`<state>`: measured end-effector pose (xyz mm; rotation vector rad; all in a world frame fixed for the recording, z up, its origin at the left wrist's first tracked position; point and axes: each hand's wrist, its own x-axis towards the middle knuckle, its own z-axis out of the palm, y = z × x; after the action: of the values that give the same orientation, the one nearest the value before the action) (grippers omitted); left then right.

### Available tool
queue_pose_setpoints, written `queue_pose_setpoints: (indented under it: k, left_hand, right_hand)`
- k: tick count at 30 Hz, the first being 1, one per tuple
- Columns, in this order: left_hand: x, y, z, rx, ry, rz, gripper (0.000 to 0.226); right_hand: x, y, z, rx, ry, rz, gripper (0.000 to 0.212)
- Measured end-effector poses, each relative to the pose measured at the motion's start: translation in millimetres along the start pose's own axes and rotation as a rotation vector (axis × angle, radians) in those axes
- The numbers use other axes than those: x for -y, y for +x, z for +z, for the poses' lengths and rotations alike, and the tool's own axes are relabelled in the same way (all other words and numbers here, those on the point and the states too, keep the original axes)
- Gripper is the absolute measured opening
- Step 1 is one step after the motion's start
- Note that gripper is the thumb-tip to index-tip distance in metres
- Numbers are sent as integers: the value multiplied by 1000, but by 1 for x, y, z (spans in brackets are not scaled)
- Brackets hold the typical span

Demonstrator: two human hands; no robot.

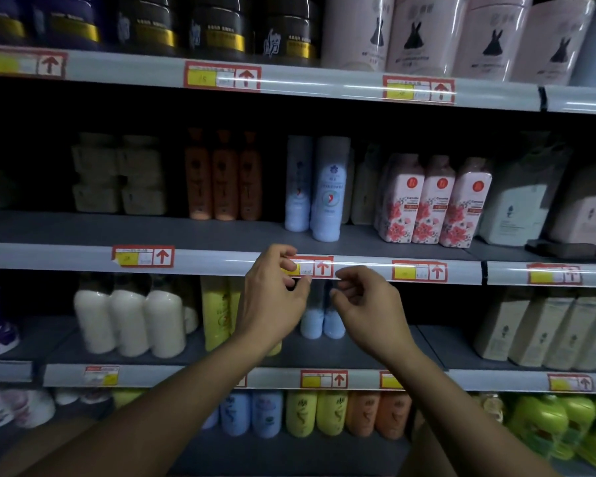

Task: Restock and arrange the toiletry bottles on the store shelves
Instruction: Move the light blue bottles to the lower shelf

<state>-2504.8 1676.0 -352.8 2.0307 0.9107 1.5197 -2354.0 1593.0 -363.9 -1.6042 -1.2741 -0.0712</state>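
Note:
Two pale blue bottles (327, 191) stand at the front of the middle shelf (221, 232), just above my hands. My left hand (272, 290) pinches the red and yellow price label (310, 266) on the shelf's front rail, thumb below and fingers on top. My right hand (369, 301) hovers just right of that label, fingers curled and apart, holding nothing. Behind my hands, on the shelf below, stand two more pale blue bottles (322, 321), partly hidden. Orange bottles (222, 177) stand further left on the middle shelf.
Pink floral bottles (430, 204) sit right of the blue pair; beige packs (117, 173) far left. White bottles (128, 321) and yellow bottles (217, 311) fill the shelf below. Dark jars (217, 25) and pink cylinders (417, 32) line the top shelf. Green bottles (558, 428) sit bottom right.

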Motion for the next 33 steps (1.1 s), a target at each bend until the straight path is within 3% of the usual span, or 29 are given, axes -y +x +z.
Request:
queue_pose_setpoints:
  k: [14, 20, 24, 29, 33]
  left_hand:
    - [26, 104, -1, -3, 45, 37, 44]
    - [51, 161, 20, 125, 189, -34, 55]
    - [64, 188, 43, 218, 259, -98, 69]
    - [64, 214, 63, 241, 270, -244, 50]
    - [70, 222, 72, 199, 160, -248, 42]
  right_hand:
    - [15, 92, 17, -166, -29, -111, 31]
    - [5, 131, 33, -214, -82, -24, 59]
    - [-4, 151, 40, -145, -127, 33, 81]
    - [-10, 163, 46, -84, -93, 52, 73]
    - [-13, 168, 47, -80, -67, 63, 68]
